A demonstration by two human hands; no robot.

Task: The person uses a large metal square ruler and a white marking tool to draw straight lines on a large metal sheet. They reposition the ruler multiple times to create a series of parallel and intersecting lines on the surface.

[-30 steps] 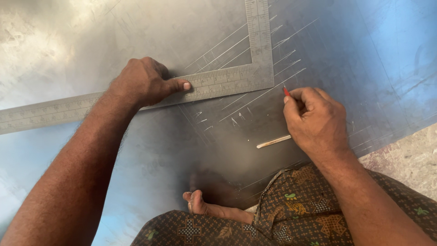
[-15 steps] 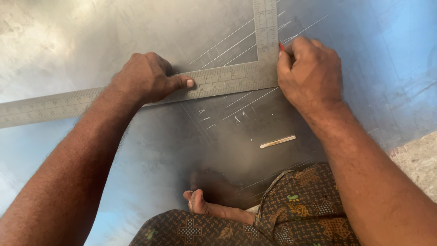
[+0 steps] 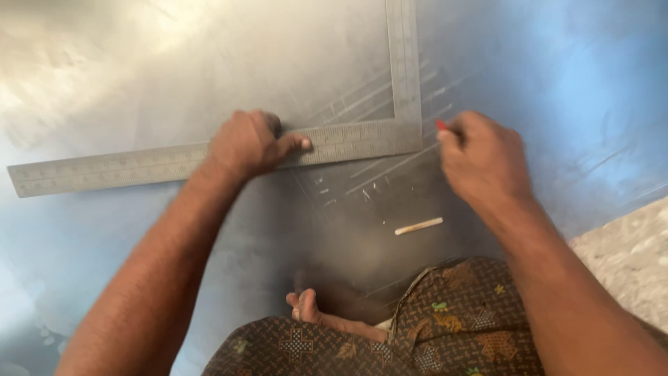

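Observation:
A steel L-shaped square [image 3: 348,143] lies flat on a large grey metal sheet [image 3: 174,63]. My left hand [image 3: 247,143] presses down on its long horizontal arm, fingers spread toward the corner. My right hand [image 3: 483,160] is closed around a thin red-tipped marking tool [image 3: 440,126], whose tip sits just right of the square's outer corner. Several scribed lines [image 3: 390,163] run across the sheet below and beside the square.
A small pale stick [image 3: 418,225] lies on the sheet below the square. My foot [image 3: 304,306] and patterned brown cloth [image 3: 417,327] over my legs rest at the sheet's near edge. Rough concrete floor [image 3: 633,264] shows at lower right.
My right hand went up from near the pale stick to the square's corner, then shifted slightly right of it. The left hand stayed pressed on the square.

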